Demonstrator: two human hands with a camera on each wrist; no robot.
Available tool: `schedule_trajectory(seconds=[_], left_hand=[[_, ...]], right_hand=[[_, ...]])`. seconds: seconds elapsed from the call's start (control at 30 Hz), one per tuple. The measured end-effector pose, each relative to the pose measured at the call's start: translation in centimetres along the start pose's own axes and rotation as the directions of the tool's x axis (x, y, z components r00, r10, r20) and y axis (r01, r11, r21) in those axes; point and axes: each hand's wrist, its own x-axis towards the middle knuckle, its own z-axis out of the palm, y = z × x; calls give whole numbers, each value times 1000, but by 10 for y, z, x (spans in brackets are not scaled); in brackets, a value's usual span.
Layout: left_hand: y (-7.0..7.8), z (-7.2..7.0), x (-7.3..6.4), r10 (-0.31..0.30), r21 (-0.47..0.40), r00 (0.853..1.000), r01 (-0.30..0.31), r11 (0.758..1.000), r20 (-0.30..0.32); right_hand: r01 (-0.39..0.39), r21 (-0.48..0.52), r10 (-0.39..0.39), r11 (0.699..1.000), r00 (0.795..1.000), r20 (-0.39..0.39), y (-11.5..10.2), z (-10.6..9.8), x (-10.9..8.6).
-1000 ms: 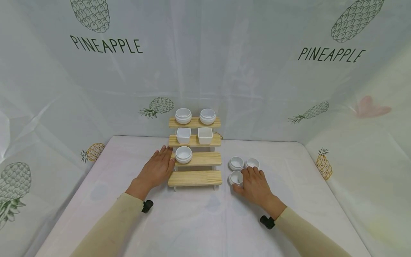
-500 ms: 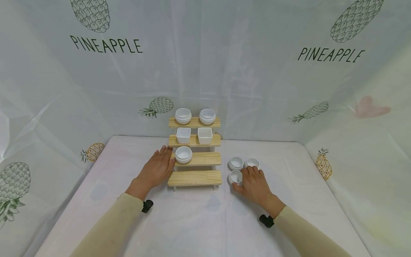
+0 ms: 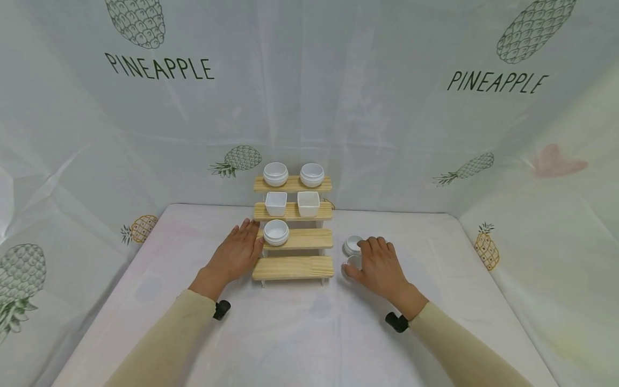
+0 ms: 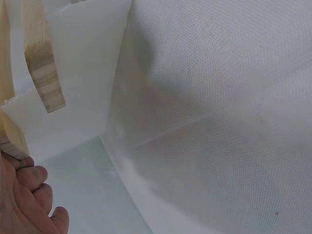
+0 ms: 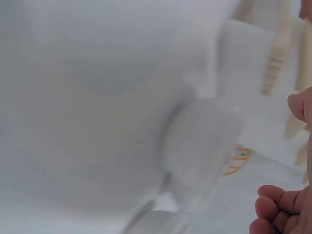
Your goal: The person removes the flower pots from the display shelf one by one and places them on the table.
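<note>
My left hand (image 3: 237,252) lies along the left side of a stepped stand with wooden shelves (image 3: 300,267). In the left wrist view its fingertips (image 4: 31,175) meet a shelf's end. My right hand (image 3: 384,271) is over the small round white bowls right of the stand, thumb and fingers spread apart. The near bowl (image 3: 354,261) shows partly between them, with a far bowl (image 3: 353,245) behind it. In the right wrist view a blurred white bowl (image 5: 200,141) sits below the fingertips (image 5: 268,207), and the gap between thumb and fingers holds nothing.
Round white bowls (image 3: 275,174) (image 3: 312,175) stand on the top shelf, square white bowls (image 3: 276,204) (image 3: 308,204) on the second. One round bowl (image 3: 276,233) is at the third shelf's left. A pineapple-print cloth (image 3: 309,97) hangs behind the table (image 3: 300,333).
My right hand has shifted slightly up and left, covering more of the near bowl and hiding the right-hand bowl. The left hand stays in place.
</note>
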Motion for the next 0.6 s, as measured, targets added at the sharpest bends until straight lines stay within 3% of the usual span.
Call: schedule_trajectory(seconds=[0.3, 0.6], left_hand=[[-1, -1, 1, -3, 14, 1000, 3, 1000, -1], [0, -2, 0, -6, 3, 1000, 6, 1000, 3]], right_hand=[[7, 74, -7, 997, 1000, 9, -41, -17, 41], [115, 48, -112, 992, 991, -70, -92, -15, 79]])
